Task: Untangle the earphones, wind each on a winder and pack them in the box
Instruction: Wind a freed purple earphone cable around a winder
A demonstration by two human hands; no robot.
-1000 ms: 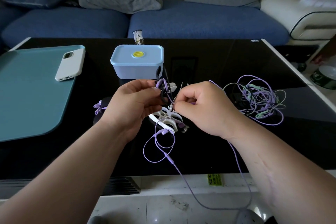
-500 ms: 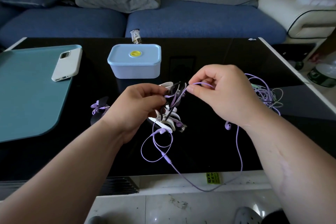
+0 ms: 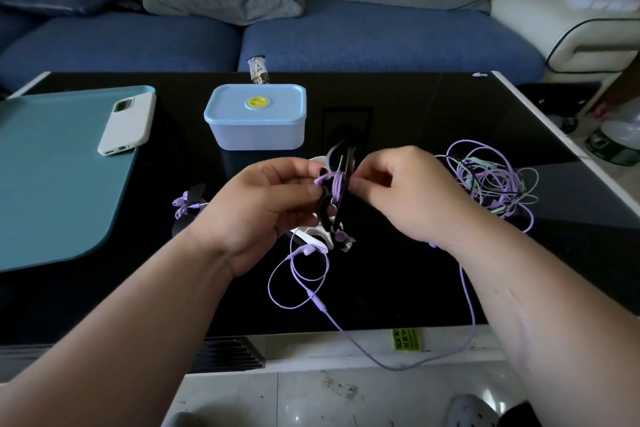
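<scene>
My left hand (image 3: pixel 266 204) grips a black winder (image 3: pixel 337 180) with purple cable wound round its middle. My right hand (image 3: pixel 401 194) pinches the purple earphone cable (image 3: pixel 325 308) right beside the winder. The rest of that cable loops on the table and hangs over the front edge. White winders (image 3: pixel 313 236) lie under my hands. A finished black winder with purple earphones (image 3: pixel 188 204) lies to the left. A tangle of purple and green earphones (image 3: pixel 491 180) sits to the right. The light blue box (image 3: pixel 256 118) with its lid on stands behind.
A white phone (image 3: pixel 126 123) lies on a teal mat (image 3: pixel 52 177) at the left of the black glass table (image 3: pixel 433 121). A small wrapper (image 3: pixel 258 69) sits at the table's far edge. A blue sofa (image 3: pixel 381 35) runs behind.
My right hand swung up and out with the cable, then came back down to the winder. More purple cable now lies round the winder.
</scene>
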